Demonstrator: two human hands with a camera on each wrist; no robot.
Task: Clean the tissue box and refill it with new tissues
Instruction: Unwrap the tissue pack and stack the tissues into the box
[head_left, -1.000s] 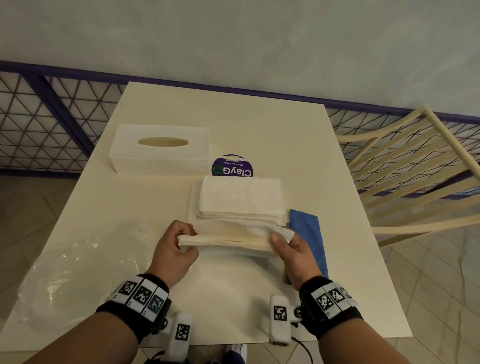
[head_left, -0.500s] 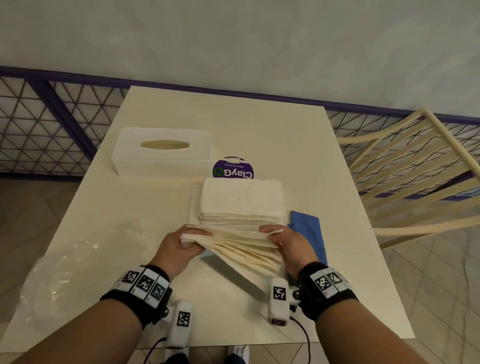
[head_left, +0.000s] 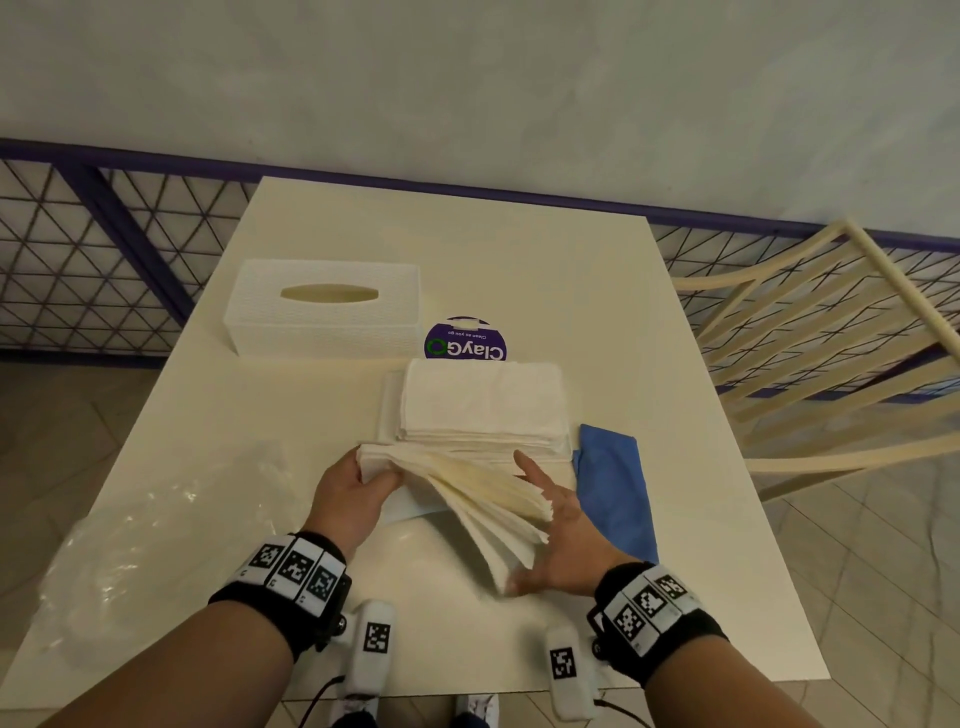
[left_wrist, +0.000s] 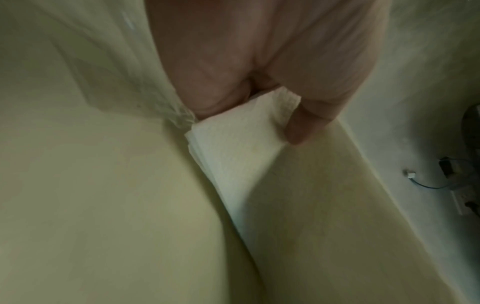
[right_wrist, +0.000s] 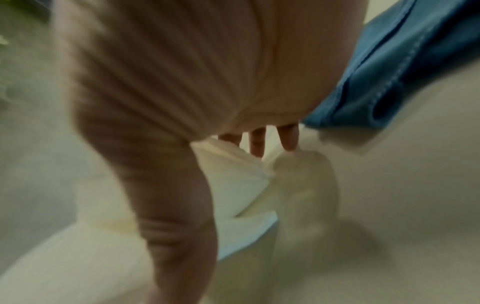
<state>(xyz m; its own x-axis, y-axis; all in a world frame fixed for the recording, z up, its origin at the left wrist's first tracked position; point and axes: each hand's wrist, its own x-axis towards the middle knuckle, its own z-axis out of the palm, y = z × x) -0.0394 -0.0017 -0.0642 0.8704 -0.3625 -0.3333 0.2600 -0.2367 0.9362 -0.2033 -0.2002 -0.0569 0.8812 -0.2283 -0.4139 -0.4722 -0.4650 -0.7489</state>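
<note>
At the near middle of the desk (head_left: 519, 260) we hold a bundle of tissues (head_left: 467, 488), fanned out so its sheets spread toward our right. Our left hand (head_left: 353, 493) grips the bundle's left end, fingers and thumb curled around it; the left wrist view shows the thumb (left_wrist: 303, 125) pressed on the folded paper. Our right hand (head_left: 561, 540) is spread, its straight fingers (right_wrist: 257, 144) lying against the loose fanned edges. Just behind the bundle, a neat stack of folded tissues (head_left: 483, 400) lies on the desk. Beyond that stack, a round purple disc printed "ClayGo" (head_left: 465, 343) lies partly hidden by it. The white tissue box (head_left: 327, 312) stands at the far left of the desk, upright, its oval slot facing up and showing nothing sticking out. We cannot tell what is inside. A folded blue cloth (head_left: 615, 488) lies just beside our right hand. Crumpled clear plastic wrap (head_left: 156, 530) sits on the desk's near left corner. Off the desk's right edge stands a cream slatted chair (head_left: 831, 338), and a purple metal grille (head_left: 104, 249) runs along the wall behind.
</note>
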